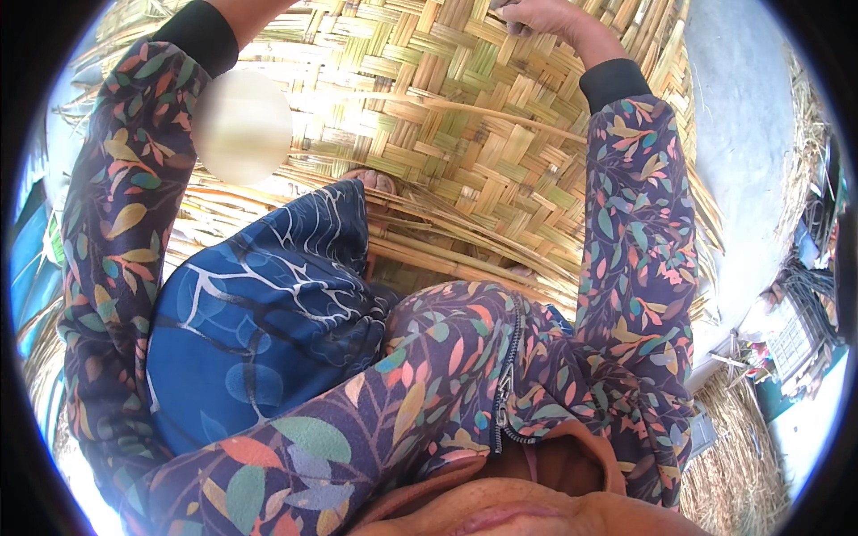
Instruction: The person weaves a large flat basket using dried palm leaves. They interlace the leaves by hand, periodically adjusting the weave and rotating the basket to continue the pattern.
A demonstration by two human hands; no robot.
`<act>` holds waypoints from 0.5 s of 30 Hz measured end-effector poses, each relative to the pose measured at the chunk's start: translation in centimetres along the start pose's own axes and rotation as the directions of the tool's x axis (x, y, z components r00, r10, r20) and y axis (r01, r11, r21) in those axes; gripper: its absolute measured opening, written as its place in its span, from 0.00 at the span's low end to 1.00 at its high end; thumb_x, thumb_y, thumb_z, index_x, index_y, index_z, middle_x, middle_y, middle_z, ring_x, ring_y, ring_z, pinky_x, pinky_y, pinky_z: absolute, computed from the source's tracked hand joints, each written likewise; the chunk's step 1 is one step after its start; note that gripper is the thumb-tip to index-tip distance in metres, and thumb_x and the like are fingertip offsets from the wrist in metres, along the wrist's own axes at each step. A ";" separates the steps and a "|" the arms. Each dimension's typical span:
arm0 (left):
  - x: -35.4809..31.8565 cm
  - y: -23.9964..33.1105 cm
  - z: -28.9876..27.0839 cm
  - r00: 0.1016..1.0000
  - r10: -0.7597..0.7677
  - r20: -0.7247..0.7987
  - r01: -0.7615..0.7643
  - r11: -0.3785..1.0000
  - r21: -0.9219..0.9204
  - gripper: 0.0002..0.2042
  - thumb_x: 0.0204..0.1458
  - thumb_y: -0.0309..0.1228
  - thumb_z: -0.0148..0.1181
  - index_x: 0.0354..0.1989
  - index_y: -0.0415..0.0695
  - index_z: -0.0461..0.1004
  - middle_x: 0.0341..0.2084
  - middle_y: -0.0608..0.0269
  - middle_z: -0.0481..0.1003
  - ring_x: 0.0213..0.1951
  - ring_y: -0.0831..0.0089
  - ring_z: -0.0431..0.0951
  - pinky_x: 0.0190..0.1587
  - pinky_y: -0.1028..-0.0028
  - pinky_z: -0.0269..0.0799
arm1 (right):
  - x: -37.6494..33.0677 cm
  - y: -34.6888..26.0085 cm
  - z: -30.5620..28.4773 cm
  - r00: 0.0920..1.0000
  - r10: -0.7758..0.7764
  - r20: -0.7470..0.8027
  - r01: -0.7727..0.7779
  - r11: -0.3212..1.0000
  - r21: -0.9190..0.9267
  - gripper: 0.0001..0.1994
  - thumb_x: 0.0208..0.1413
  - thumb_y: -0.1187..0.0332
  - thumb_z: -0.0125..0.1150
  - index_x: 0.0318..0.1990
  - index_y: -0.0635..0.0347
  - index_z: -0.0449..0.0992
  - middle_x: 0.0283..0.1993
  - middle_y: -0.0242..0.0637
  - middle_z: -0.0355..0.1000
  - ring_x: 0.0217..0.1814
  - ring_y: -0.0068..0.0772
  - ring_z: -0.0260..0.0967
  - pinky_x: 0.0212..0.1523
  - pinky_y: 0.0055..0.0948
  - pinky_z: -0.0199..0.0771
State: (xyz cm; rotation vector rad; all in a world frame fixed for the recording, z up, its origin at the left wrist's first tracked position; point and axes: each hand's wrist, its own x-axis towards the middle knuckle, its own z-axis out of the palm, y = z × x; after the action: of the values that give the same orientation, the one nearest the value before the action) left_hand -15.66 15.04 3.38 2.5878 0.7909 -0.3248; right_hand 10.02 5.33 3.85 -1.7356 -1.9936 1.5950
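Probably, the woven mat [527,170] is spread before the person's knees so that both arms can reach around it; it fills the upper middle of the view. Along its near edge, many unwoven strips [447,243] run out, and one loose strip [500,114] lies across its face. Bare toes [377,181] show at this near edge, perhaps to keep it steady, though I cannot tell whether they press on it. The blue patterned cloth [259,330] covers a leg, nearer to the body than the mat. To the mat's right is grey floor [737,116].

The right hand [541,13] is over the mat's far part, with its fingers curled inward, not spread. The upper border cuts it, so I cannot tell if it grips a strip or only touches the weave. The left hand is beyond the border; only its wrist and black cuff [198,37] appear, to the mat's left.
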 end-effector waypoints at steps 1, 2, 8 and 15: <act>0.4 -0.9 0.3 0.999 -0.032 0.005 0.032 0.998 -0.050 0.11 0.52 0.37 0.57 0.40 0.49 0.82 0.35 0.54 0.80 0.39 0.57 0.79 0.45 0.62 0.74 | 0.2 -0.2 0.0 1.000 0.010 0.021 -0.010 1.000 0.008 0.14 0.54 0.67 0.59 0.42 0.72 0.77 0.31 0.41 0.78 0.31 0.32 0.76 0.31 0.32 0.76; 0.6 -1.7 0.8 0.998 -0.063 0.012 0.064 0.993 -0.100 0.12 0.52 0.37 0.58 0.41 0.49 0.82 0.35 0.53 0.80 0.39 0.57 0.79 0.45 0.62 0.74 | 0.5 -0.4 0.1 0.999 -0.007 0.035 0.007 1.000 -0.013 0.14 0.53 0.68 0.58 0.41 0.72 0.77 0.31 0.42 0.78 0.31 0.32 0.77 0.31 0.32 0.76; 0.1 2.0 -1.0 0.998 0.059 0.008 -0.059 0.957 0.285 0.09 0.51 0.34 0.55 0.33 0.44 0.78 0.30 0.51 0.79 0.35 0.52 0.80 0.38 0.57 0.74 | 1.3 0.0 0.1 0.997 -0.060 0.049 0.072 0.958 -0.279 0.12 0.48 0.71 0.56 0.38 0.69 0.78 0.30 0.47 0.77 0.29 0.35 0.77 0.29 0.34 0.75; -1.6 2.4 -0.3 0.946 0.311 -0.088 -0.225 0.830 0.510 0.08 0.53 0.32 0.50 0.29 0.43 0.73 0.24 0.54 0.76 0.32 0.55 0.79 0.33 0.58 0.75 | 1.1 0.5 -0.1 0.970 -0.209 -0.123 0.151 0.917 -0.370 0.10 0.46 0.71 0.55 0.35 0.67 0.78 0.29 0.49 0.77 0.28 0.37 0.77 0.28 0.36 0.74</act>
State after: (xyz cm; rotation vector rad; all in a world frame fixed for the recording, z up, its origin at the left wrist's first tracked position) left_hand -15.50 12.59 4.91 3.2003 0.4133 -0.2484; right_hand 10.02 6.11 2.96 -1.6563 -2.3939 1.0488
